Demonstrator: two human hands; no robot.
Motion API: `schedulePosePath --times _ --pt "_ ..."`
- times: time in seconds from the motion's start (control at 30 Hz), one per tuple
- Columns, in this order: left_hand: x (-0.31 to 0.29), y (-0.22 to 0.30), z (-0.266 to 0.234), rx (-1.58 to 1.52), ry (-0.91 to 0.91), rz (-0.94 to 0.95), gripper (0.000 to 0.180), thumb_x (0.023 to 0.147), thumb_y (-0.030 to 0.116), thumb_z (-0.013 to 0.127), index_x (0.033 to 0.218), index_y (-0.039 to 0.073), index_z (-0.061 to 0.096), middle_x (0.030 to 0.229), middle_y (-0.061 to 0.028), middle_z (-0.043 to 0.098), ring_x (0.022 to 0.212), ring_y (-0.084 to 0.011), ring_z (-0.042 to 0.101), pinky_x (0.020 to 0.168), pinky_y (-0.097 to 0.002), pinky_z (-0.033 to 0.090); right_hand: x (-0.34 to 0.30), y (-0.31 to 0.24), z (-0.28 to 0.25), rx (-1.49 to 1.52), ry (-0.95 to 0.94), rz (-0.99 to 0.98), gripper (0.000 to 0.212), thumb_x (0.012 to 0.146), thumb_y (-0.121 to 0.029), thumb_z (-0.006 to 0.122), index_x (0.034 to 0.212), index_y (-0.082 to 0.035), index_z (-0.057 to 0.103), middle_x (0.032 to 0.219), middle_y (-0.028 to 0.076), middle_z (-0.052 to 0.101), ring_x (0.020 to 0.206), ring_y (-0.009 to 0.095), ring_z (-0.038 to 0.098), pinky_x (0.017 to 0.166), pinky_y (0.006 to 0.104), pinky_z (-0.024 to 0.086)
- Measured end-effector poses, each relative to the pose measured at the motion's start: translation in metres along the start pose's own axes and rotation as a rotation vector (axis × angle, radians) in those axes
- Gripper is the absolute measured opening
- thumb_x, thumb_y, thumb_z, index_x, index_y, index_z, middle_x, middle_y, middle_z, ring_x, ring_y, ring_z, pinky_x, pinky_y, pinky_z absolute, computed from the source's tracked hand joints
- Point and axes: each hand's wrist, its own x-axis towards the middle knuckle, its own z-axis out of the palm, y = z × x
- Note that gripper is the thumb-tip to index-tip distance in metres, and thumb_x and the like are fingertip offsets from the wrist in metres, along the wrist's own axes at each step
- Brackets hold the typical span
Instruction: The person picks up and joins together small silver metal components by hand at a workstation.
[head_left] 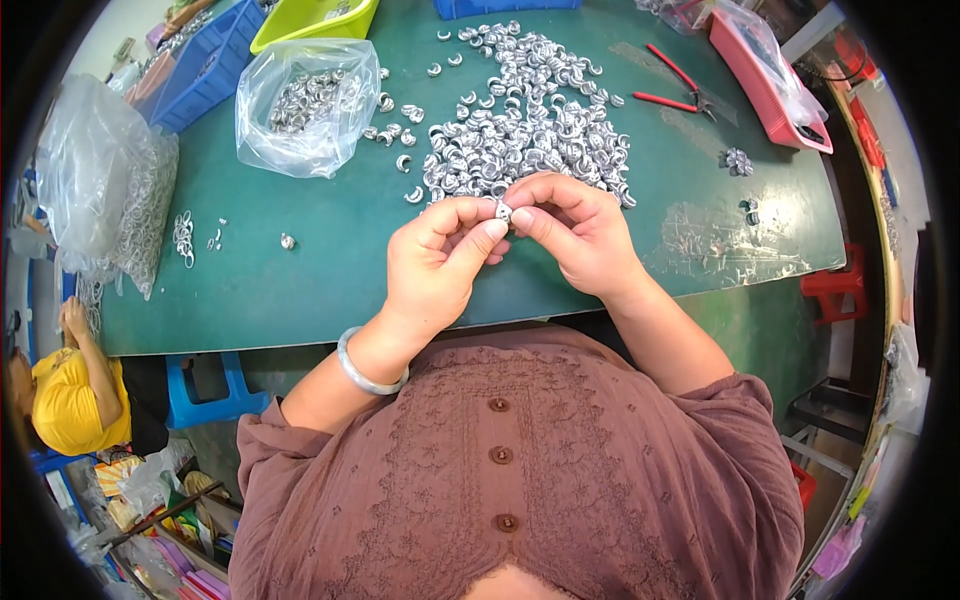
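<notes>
My left hand (440,250) and my right hand (572,232) meet over the green table (330,270), just in front of a big heap of silver metal pieces. Pinched between both thumbs and forefingers is a small silver metal piece (504,212), partly covered by the fingertips. Many of the pieces in the heap (530,140) are curved like little crescents. A few loose crescent pieces (414,194) lie by the heap's left side.
An open clear bag (340,130) of silver pieces and a bulging bag of rings (145,200) stand left. Small rings (184,238) lie nearby. Red-handled pliers (668,102) and a pink tray (760,90) are right. A person in a yellow top (75,400) sits far left.
</notes>
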Motion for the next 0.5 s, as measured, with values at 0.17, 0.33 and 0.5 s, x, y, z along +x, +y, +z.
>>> schedulePosePath --times 0.17,0.33,0.5 --pt "0.006 0.009 -0.003 -0.155 0.037 -0.397 0.011 0.084 0.014 0.055 0.082 0.003 0.057 0.069 -0.0027 0.057 0.053 -0.0085 0.052 0.05 -0.0186 0.042 0.0 -0.002 0.0 0.082 0.037 0.212 0.01 0.083 -0.009 0.054 0.088 0.0 0.056 0.075 0.002 0.058 0.066 0.007 0.054 0.06 0.0199 0.044" --pt "0.012 0.008 -0.005 -0.338 0.043 -0.583 0.014 0.082 0.015 0.054 0.073 0.005 0.054 0.06 -0.0003 0.052 0.047 -0.0071 0.042 0.043 -0.0181 0.033 0.003 -0.004 0.001 0.244 0.08 0.342 0.01 0.083 -0.01 0.054 0.089 -0.002 0.055 0.073 0.002 0.058 0.062 0.007 0.054 0.054 0.0193 0.043" --pt "0.014 0.01 -0.003 -0.32 0.053 -0.631 0.017 0.082 0.02 0.056 0.073 0.006 0.055 0.06 0.0003 0.052 0.047 -0.0067 0.043 0.042 -0.0176 0.034 0.003 -0.004 -0.001 0.204 0.078 0.373 0.011 0.083 -0.011 0.054 0.089 -0.002 0.056 0.072 0.002 0.059 0.061 0.006 0.053 0.053 0.0181 0.042"
